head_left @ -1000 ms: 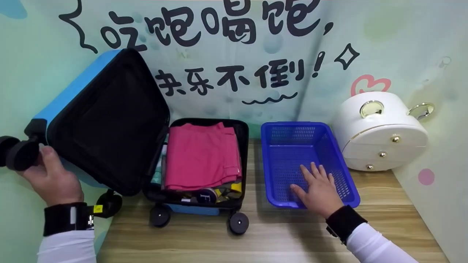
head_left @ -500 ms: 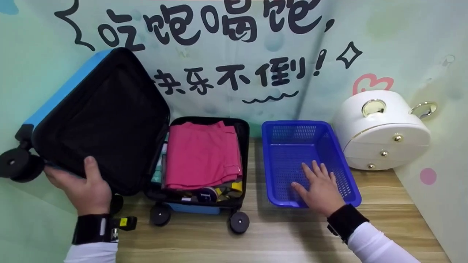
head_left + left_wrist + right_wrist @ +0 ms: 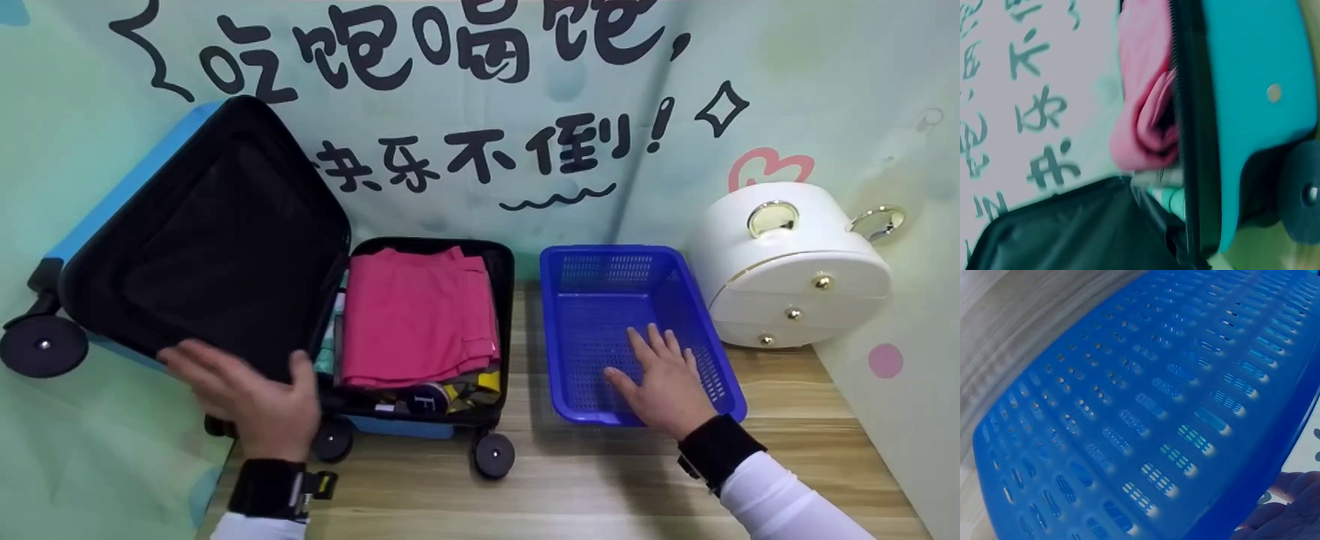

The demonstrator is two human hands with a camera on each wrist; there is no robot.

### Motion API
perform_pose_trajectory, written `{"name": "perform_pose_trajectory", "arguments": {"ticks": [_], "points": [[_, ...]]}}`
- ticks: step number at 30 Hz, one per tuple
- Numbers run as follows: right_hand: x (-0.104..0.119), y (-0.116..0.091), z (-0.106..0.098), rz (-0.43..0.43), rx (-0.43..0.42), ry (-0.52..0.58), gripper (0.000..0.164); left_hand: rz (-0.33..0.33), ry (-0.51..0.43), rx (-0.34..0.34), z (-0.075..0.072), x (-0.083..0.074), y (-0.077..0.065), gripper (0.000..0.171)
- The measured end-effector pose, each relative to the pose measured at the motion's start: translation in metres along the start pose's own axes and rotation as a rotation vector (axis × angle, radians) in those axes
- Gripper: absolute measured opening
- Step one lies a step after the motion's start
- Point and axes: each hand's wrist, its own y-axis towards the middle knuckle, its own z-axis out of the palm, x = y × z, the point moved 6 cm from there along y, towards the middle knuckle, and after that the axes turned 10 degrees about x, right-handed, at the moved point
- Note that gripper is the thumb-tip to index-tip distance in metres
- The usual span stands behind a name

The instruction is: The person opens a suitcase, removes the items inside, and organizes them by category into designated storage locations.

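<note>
An open blue suitcase (image 3: 401, 429) with a black lining stands on the table, its lid (image 3: 225, 217) tilted back to the left. Folded pink clothing (image 3: 420, 319) lies on top of the packed contents; a rolled end of it shows in the left wrist view. Below it, partly hidden, are a dark round item marked F (image 3: 429, 398) and yellow-and-dark cloth (image 3: 480, 386). My left hand (image 3: 251, 401), blurred, is at the lid's lower edge with fingers extended and holding nothing; contact cannot be told. My right hand (image 3: 667, 390) is spread over the front of a blue perforated basket (image 3: 553, 337).
A white cabinet with drawers (image 3: 810, 292) and gold knobs stands right of the basket, against the wall. Black suitcase wheels (image 3: 493, 455) stick out toward me. Bare wood-grain table (image 3: 570, 495) runs along the front. A printed backdrop (image 3: 420, 210) closes off the rear.
My left hand has let go of the lid's wheel and moved right along the lid's lower edge. The lid has leaned slightly farther left. My right hand stays over the basket.
</note>
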Motion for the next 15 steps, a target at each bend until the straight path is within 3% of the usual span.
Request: {"name": "perform_pose_trajectory", "arguments": {"ticks": [2, 4, 6, 9, 11, 13, 15], "points": [[0.002, 0.001, -0.002, 0.001, 0.003, 0.004, 0.086, 0.091, 0.041, 0.073, 0.013, -0.014, -0.001, 0.096], [0.004, 0.002, -0.005, 0.003, 0.014, 0.016, 0.087, 0.113, 0.051, 0.211, 0.028, -0.024, 0.003, 0.092], [0.008, 0.004, -0.008, -0.002, 0.023, 0.028, 0.088, 0.068, 0.038, 0.392, 0.045, -0.03, 0.011, 0.091], [0.02, 0.009, -0.013, -0.019, 0.026, 0.046, 0.088, -0.081, 0.061, 0.688, 0.07, -0.03, 0.025, 0.092], [0.032, 0.012, -0.016, -0.03, 0.032, 0.051, 0.088, -0.164, 0.082, 0.846, 0.084, -0.028, 0.034, 0.094], [0.046, 0.017, -0.018, -0.039, 0.044, 0.062, 0.087, -0.215, 0.105, 0.942, 0.095, -0.025, 0.042, 0.094], [0.062, 0.023, -0.019, -0.05, 0.061, 0.08, 0.086, -0.246, 0.116, 0.994, 0.103, -0.021, 0.047, 0.093]]}}
